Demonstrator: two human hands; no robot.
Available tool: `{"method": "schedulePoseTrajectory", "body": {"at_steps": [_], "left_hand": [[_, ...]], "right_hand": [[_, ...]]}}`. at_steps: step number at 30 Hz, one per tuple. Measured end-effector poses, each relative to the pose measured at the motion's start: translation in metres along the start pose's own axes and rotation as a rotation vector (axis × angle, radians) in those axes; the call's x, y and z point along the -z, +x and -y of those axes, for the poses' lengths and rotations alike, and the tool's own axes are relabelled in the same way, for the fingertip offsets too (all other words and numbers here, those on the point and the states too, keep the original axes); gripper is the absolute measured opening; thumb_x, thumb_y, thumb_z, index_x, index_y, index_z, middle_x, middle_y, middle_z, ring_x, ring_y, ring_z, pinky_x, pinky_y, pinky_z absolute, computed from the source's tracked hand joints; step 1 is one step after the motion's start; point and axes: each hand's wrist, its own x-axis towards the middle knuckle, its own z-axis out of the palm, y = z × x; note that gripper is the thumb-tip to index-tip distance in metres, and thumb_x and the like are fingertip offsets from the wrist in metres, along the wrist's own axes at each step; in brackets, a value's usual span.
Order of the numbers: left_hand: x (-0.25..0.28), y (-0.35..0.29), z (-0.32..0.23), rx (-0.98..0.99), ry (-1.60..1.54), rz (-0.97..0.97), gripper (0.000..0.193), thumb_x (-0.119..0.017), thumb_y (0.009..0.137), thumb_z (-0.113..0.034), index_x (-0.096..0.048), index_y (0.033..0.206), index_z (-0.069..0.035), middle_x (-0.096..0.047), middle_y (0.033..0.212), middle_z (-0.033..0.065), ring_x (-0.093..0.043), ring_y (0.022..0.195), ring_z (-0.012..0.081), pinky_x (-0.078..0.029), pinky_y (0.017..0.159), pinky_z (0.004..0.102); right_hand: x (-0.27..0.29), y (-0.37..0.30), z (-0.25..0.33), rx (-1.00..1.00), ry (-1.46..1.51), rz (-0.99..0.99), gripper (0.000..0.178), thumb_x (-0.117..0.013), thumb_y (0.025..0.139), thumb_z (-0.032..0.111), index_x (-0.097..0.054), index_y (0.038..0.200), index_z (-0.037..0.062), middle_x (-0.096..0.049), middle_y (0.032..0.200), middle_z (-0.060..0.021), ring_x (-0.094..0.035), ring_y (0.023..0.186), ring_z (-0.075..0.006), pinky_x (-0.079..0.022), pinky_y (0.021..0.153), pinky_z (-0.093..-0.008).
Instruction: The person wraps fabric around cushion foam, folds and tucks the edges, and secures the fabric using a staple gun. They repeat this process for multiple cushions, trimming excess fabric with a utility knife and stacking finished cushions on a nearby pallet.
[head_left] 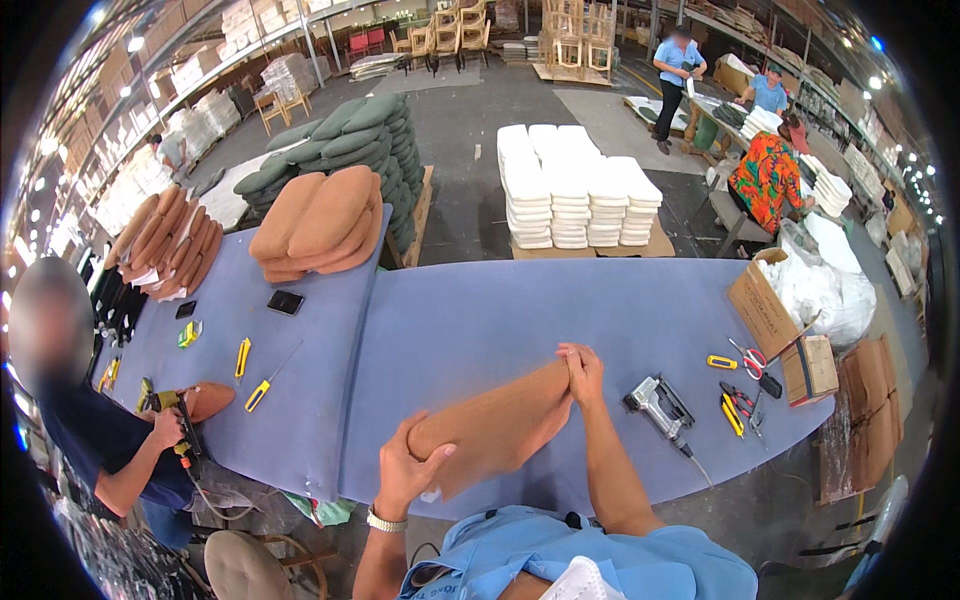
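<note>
Left hand [404, 466]: half-curled round the cushion's left end, thumb on the near face, gripping it.
Right hand [584, 376]: bent over the cushion's upper right corner, gripping it.
Cushion [490, 420]: brown, partly blurred, held between both hands over the near part of the blue table [540, 310]; whether it touches the table, I cannot tell.
Staple gun [662, 408]: on the table, right of the right forearm.
Tools: scissors [751, 360], pliers [738, 398] and a yellow knife [733, 416], right of the staple gun.
Carton [765, 306]: at the table's right end, near white plastic [825, 285].
Brown stack [318, 222]: table's far left part.
Co-worker's hand [168, 429]: at left, holding a green tool [160, 400] by another brown cushion [209, 401].
</note>
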Motion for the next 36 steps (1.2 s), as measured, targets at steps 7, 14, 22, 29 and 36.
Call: {"method": "schedulePoseTrajectory", "body": {"at_steps": [7, 14, 22, 29, 36], "left_hand": [[-0.007, 0.001, -0.002, -0.02, -0.043, 0.114, 0.062, -0.095, 0.072, -0.031, -0.07, 0.117, 0.003, -0.077, 0.106, 0.018, -0.074, 0.1, 0.0239, -0.057, 0.09, 0.0363], [0.021, -0.031, 0.012, -0.039, -0.005, 0.312, 0.064, -0.096, 0.071, -0.029, -0.072, 0.123, -0.003, -0.077, 0.11, 0.0154, -0.075, 0.101, 0.0238, -0.058, 0.09, 0.0354], [0.006, -0.032, 0.008, -0.063, 0.133, 0.325, 0.061, -0.095, 0.071, -0.021, -0.07, 0.123, 0.0, -0.076, 0.112, 0.0196, -0.075, 0.102, 0.0282, -0.057, 0.09, 0.0393], [-0.094, -0.024, 0.044, 0.025, -0.085, 0.392, 0.065, -0.088, 0.079, -0.011, -0.058, 0.132, 0.01, -0.068, 0.124, 0.0273, -0.067, 0.114, 0.0358, -0.052, 0.099, 0.0406], [-0.155, 0.023, -0.054, -0.444, -0.027, 0.692, 0.066, -0.079, 0.091, -0.021, -0.048, 0.139, 0.011, -0.063, 0.131, 0.0272, -0.065, 0.117, 0.0379, -0.052, 0.1, 0.0463]], "right_hand": [[0.023, 0.007, -0.053, -0.282, 0.266, -0.023, 0.038, -0.054, 0.098, 0.026, -0.078, 0.091, -0.0023, -0.075, 0.113, -0.0153, -0.065, 0.112, -0.0265, -0.047, 0.1, -0.0366], [0.025, -0.048, -0.1, -0.559, 0.819, -0.052, 0.051, -0.054, 0.102, 0.046, -0.072, 0.099, -0.0012, -0.073, 0.101, -0.0159, -0.067, 0.095, -0.0256, -0.053, 0.089, -0.0397], [0.053, 0.074, -0.09, -0.326, 0.786, -0.184, 0.041, -0.051, 0.104, 0.039, -0.067, 0.112, 0.0022, -0.07, 0.099, -0.0113, -0.067, 0.092, -0.0225, -0.057, 0.077, -0.0399], [0.09, 0.057, 0.199, 0.403, -0.116, -0.239, 0.032, -0.064, 0.089, 0.035, -0.073, 0.076, 0.0068, -0.071, 0.08, -0.0166, -0.069, 0.079, -0.0337, -0.052, 0.069, -0.0485], [0.119, -0.029, 0.182, 0.679, -0.065, -0.491, 0.032, -0.059, 0.09, 0.019, -0.057, 0.061, 0.0057, -0.058, 0.064, -0.009, -0.055, 0.069, -0.0318, -0.043, 0.083, -0.0421]]}}
